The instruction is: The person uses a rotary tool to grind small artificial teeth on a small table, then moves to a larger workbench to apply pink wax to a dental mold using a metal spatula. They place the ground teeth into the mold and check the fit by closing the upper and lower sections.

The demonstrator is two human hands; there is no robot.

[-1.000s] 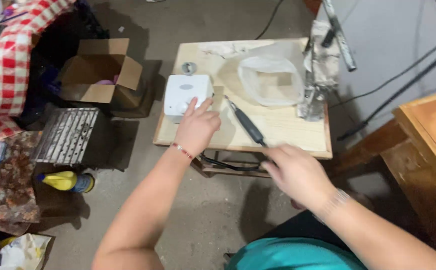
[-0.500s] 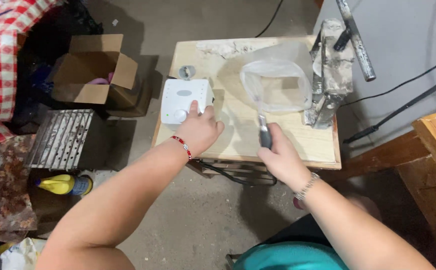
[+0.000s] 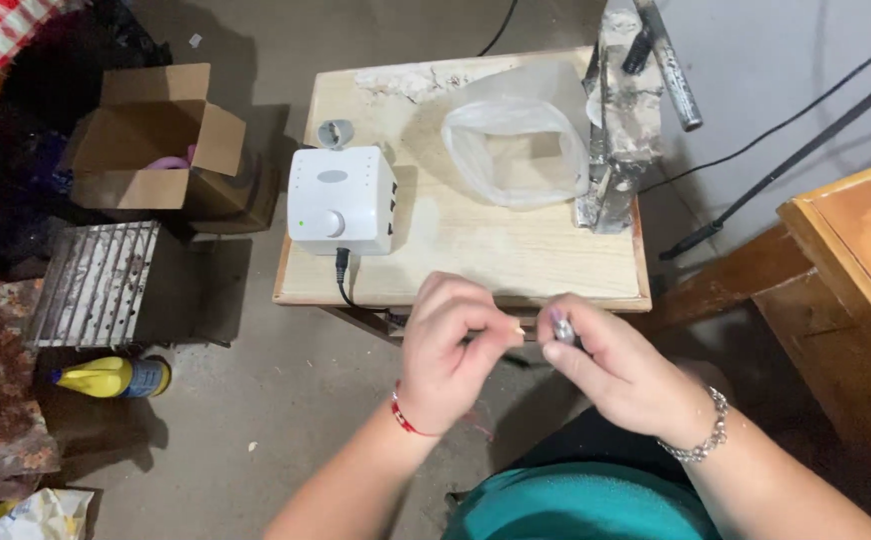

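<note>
My right hand (image 3: pixel 611 365) grips a dark pen-shaped handpiece (image 3: pixel 561 330) with a silvery tip, held level in front of the small wooden table (image 3: pixel 516 255). My left hand (image 3: pixel 451 355) pinches a thin bit (image 3: pixel 523 330) at the handpiece's tip. The hands meet just below the table's front edge. A white control box (image 3: pixel 341 198) with a round knob and a green light sits at the table's left, a black cable (image 3: pixel 341 275) running from its front. An open clear plastic bag (image 3: pixel 516 150) lies at the table's back.
A paint-stained metal stand (image 3: pixel 621 130) rises at the table's right rear. An open cardboard box (image 3: pixel 161 140) and a metal grate (image 3: pixel 96 280) sit on the floor to the left, with a yellow bottle (image 3: pixel 106 377) below. A wooden furniture piece (image 3: pixel 856 270) stands at right.
My left hand left the white box and came to the handpiece tip. My right hand lifted the handpiece off the table and drew it toward me.
</note>
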